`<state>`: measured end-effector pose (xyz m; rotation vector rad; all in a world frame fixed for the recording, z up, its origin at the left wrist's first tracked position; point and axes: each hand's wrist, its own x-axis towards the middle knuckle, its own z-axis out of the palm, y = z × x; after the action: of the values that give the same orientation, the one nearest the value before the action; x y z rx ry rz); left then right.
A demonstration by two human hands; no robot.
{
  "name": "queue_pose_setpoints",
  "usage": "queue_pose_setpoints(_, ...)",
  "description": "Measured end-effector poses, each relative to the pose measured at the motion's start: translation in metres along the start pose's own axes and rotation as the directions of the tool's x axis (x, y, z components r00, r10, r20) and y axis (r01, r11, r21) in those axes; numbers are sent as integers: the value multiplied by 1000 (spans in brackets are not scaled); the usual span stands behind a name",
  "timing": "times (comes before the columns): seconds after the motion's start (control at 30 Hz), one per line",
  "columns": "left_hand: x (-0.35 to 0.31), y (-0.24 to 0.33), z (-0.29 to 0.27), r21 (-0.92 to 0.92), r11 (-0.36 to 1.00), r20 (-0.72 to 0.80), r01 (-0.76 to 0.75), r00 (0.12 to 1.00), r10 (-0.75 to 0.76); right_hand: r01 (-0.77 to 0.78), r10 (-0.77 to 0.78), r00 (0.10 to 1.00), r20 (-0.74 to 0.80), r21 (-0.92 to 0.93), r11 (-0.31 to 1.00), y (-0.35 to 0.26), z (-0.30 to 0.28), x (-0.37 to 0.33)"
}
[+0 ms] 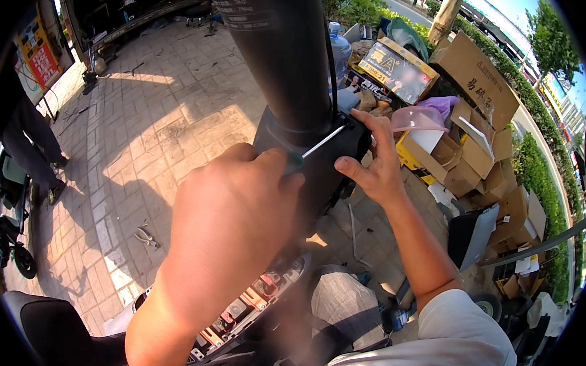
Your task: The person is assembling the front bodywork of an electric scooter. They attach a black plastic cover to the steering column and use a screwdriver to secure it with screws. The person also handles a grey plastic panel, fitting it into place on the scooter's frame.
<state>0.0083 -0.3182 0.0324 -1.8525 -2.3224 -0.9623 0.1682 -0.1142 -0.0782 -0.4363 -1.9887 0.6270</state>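
Observation:
In my left hand (231,203) is a screwdriver (323,142), its green handle mostly covered by closed fingers. The bright shaft slants up to the right, and its tip meets a black plastic housing (352,140) at the foot of a thick black column (287,64). My right hand (379,162) grips the outer edge of that housing, with the index finger on top near the tip and the thumb on the side. Its other fingers are partly hidden. Beneath my left forearm lies an opened long body (237,312) with electrical parts and wires exposed.
Pliers (146,238) lie on the paving at left. Another person's legs (32,130) and a wheeled vehicle (9,204) stand farther left. Cardboard boxes (476,77), a water jug (339,48) and a purple bag (439,107) are piled at right. A thin cable runs down the column.

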Motion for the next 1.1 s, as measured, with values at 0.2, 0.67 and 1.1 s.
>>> queue_pose_setpoints(0.2,3,0,-4,-201,968,122,152,984,-130,-28,29,999,24,-25,999,-1,-1,0)
queue_pose_setpoints(0.67,-29,-15,21,-349,934,-241,75,956,-167,-11,12,998,59,-29,1000,3,-2,-1)
queue_pose_setpoints(1.1,-30,-16,19,-91,952,-386,-293,891,237,17,-16,1000,19,-39,999,-2,-1,2)
